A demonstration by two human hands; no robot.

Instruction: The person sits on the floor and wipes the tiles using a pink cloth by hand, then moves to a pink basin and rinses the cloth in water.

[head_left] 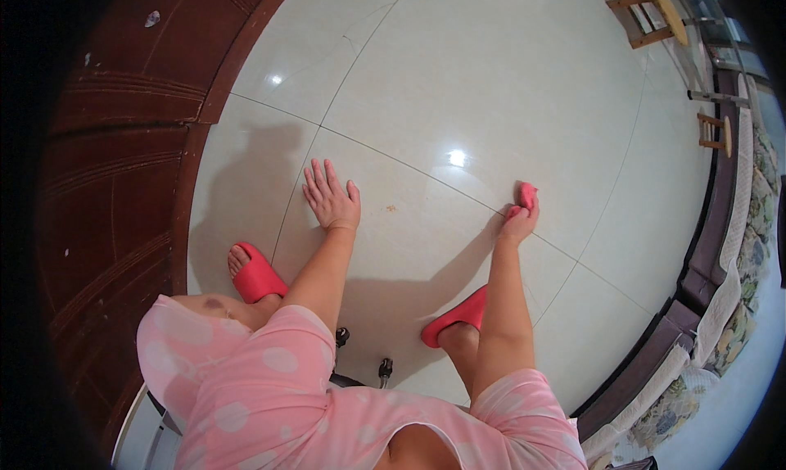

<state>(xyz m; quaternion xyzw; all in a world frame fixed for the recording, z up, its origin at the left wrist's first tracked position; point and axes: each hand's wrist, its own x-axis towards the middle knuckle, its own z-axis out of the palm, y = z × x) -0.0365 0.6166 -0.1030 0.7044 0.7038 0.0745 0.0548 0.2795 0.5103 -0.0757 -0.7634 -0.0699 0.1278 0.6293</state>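
My left hand (332, 200) is stretched out over the pale tiled floor (458, 85), palm down, fingers spread and holding nothing. To its right a small brownish spot (391, 209) marks the tile. Farther right, my right hand (524, 221) is closed around a small pinkish-red cloth (527, 194), which sticks out past the fingers and shows again by the thumb side. Whether the cloth touches the floor I cannot tell.
Dark red wooden doors (115, 175) line the left side. My feet wear red slippers (258, 275), with black chair casters (386, 370) between them. At right stand a wooden stool (651, 15), a smaller stool (715, 132) and a long sofa (741, 306) with flowered covers.
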